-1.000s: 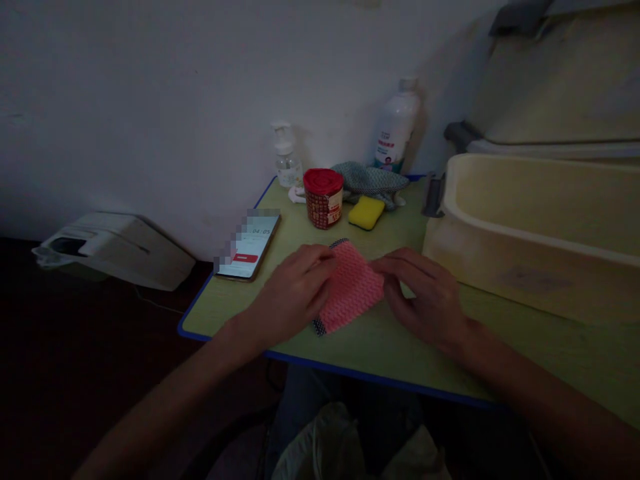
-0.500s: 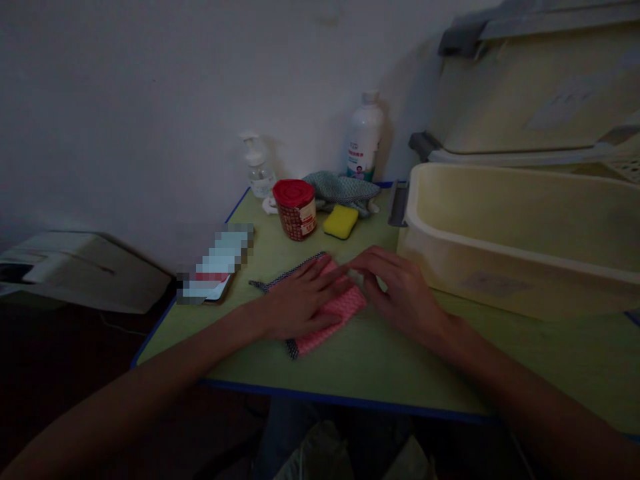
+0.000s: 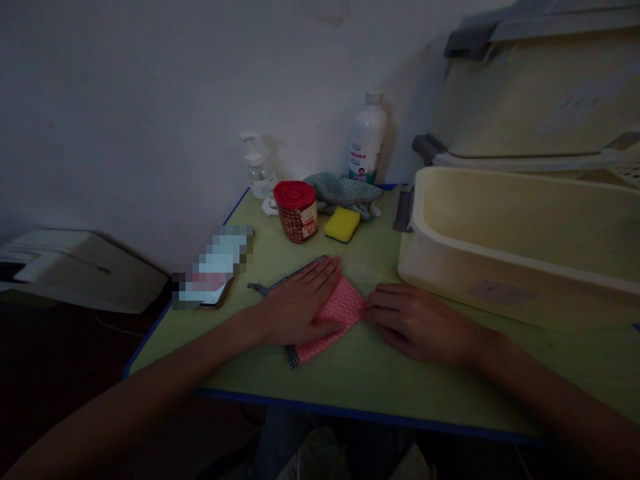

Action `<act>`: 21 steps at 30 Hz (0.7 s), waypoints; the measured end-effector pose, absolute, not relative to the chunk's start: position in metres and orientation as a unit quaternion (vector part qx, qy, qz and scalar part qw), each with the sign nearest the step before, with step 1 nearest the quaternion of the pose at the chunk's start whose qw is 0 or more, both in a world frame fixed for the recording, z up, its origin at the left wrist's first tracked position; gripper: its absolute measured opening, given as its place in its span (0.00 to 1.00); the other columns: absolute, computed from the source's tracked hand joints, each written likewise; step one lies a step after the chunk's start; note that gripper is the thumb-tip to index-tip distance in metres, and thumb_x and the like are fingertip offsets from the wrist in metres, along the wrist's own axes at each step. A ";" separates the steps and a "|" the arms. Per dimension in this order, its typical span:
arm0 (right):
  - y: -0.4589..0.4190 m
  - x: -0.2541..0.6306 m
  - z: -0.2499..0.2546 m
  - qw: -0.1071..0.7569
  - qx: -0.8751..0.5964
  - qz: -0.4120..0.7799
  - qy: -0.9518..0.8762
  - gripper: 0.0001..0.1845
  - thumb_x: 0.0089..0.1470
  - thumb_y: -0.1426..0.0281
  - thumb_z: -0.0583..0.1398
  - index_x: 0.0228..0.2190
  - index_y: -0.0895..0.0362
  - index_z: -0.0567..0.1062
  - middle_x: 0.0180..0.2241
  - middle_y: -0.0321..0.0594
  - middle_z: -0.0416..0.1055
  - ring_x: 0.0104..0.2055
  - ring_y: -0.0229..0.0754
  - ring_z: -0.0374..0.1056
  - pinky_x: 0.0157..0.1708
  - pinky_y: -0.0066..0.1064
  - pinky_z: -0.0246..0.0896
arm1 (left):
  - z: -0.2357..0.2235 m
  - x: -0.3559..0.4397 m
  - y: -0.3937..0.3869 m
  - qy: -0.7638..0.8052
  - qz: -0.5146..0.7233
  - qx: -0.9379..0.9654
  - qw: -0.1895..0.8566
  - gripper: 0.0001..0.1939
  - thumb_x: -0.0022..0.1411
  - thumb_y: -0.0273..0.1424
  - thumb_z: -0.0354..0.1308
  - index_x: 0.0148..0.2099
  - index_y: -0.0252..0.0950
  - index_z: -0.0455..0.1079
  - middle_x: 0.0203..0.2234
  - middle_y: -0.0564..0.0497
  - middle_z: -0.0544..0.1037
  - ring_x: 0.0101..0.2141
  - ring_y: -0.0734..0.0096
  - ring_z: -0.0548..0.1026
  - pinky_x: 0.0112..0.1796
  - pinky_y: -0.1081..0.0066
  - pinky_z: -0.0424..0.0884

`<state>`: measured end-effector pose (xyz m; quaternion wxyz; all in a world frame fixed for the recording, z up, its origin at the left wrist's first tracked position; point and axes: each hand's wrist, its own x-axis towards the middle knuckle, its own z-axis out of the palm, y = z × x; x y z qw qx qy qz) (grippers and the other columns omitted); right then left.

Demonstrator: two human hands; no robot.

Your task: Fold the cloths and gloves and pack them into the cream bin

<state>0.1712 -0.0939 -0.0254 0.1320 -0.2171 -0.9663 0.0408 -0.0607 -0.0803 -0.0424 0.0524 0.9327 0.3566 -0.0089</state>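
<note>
A pink cleaning cloth (image 3: 345, 301) with a dark checked edge lies folded on the green table. Flat across its left part rests my left hand (image 3: 303, 303), fingers stretched out and close together. My right hand (image 3: 413, 320) is at the cloth's right corner, its fingertips pinched on that corner. Behind the cloth are a yellow sponge (image 3: 343, 225) and a tin with a red lid (image 3: 296, 211).
A phone (image 3: 217, 267) lies at the table's left edge. At the back stand a pump bottle (image 3: 259, 167), a white bottle (image 3: 367, 143) and a crumpled grey-blue cloth (image 3: 343, 190). A cream bin (image 3: 450, 267) takes up the right side, with lidded boxes (image 3: 520, 100) behind.
My right hand has come down toward me, from above the cloth's upper right edge to its right corner. My left hand stays on the cloth, its fingers now closer together.
</note>
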 end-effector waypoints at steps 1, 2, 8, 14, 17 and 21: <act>-0.093 0.172 -0.026 0.138 -0.221 0.052 -0.964 0.08 0.54 0.77 0.55 0.33 0.60 0.75 0.31 0.42 0.72 0.35 0.40 0.65 0.36 0.31 0.62 | -0.042 -0.061 -0.080 0.359 -0.008 0.932 0.053 0.43 0.62 0.51 0.43 0.65 0.20 0.44 0.64 0.31 0.44 0.65 0.55 0.43 0.62 0.61 0.43; -0.092 0.173 -0.027 0.143 -0.226 0.058 -0.962 0.08 0.55 0.76 0.55 0.33 0.60 0.75 0.31 0.42 0.72 0.34 0.40 0.65 0.35 0.30 0.62 | -0.043 -0.061 -0.080 0.359 -0.003 0.932 0.052 0.43 0.62 0.51 0.44 0.65 0.20 0.44 0.64 0.31 0.44 0.65 0.55 0.43 0.62 0.61 0.43; -0.087 0.170 -0.034 0.169 -0.245 0.019 -0.954 0.11 0.60 0.71 0.52 0.34 0.59 0.74 0.32 0.42 0.72 0.34 0.38 0.67 0.34 0.30 0.61 | -0.047 -0.062 -0.082 0.352 0.025 0.935 0.043 0.41 0.62 0.51 0.43 0.65 0.23 0.45 0.64 0.33 0.46 0.65 0.57 0.43 0.62 0.61 0.43; -0.088 0.165 -0.038 0.173 -0.258 -0.033 -0.950 0.11 0.60 0.71 0.52 0.31 0.60 0.73 0.29 0.41 0.71 0.31 0.38 0.66 0.33 0.30 0.60 | -0.047 -0.063 -0.083 0.346 0.038 0.937 0.038 0.40 0.63 0.50 0.42 0.65 0.23 0.45 0.64 0.34 0.46 0.65 0.57 0.42 0.62 0.60 0.43; -0.089 0.163 -0.040 0.179 -0.260 -0.059 -0.947 0.11 0.59 0.73 0.51 0.30 0.59 0.73 0.29 0.40 0.71 0.30 0.38 0.65 0.32 0.29 0.59 | -0.045 -0.063 -0.083 0.344 0.030 0.938 0.034 0.40 0.64 0.50 0.41 0.65 0.22 0.44 0.65 0.34 0.45 0.65 0.58 0.41 0.62 0.61 0.42; -0.092 0.155 -0.041 0.174 -0.290 -0.074 -0.938 0.06 0.55 0.72 0.55 0.29 0.60 0.72 0.28 0.41 0.70 0.28 0.38 0.64 0.30 0.29 0.58 | -0.043 -0.062 -0.084 0.349 0.017 0.936 0.032 0.41 0.64 0.51 0.39 0.65 0.22 0.44 0.65 0.34 0.44 0.65 0.57 0.41 0.62 0.61 0.42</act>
